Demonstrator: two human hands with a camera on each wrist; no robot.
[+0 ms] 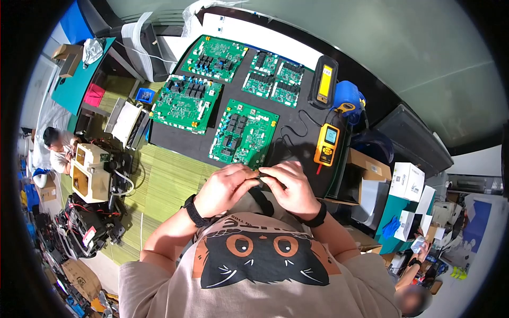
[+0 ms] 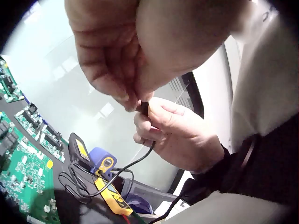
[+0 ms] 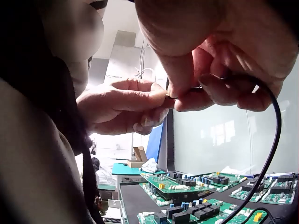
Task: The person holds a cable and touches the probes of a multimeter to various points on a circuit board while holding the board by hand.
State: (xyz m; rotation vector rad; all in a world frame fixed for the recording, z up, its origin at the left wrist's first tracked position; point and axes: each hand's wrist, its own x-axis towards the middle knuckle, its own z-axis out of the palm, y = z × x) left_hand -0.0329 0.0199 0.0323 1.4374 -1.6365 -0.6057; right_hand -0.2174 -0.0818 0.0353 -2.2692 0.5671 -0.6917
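Observation:
Both hands meet in front of the chest, at the table's near edge in the head view. My right hand (image 1: 290, 186) pinches the dark end piece (image 2: 144, 108) of a thin black cable (image 3: 276, 133), which loops down from the fingers toward the table. Thumb and fingers of my left hand (image 1: 228, 186) pinch the tip of that same end, where a small brass-coloured bit (image 3: 169, 95) shows between the hands. The fingertips hide most of the piece. A yellow handheld meter (image 1: 327, 144) with a lit display lies beyond the right hand, more black cable beside it.
Several green circuit boards (image 1: 244, 132) lie on the dark table mat (image 1: 183, 139). A black case with a yellow label (image 1: 325, 82) and a blue device (image 1: 347, 98) stand at the right. Cardboard boxes (image 1: 371, 167) are beyond that edge. Other people are at both sides.

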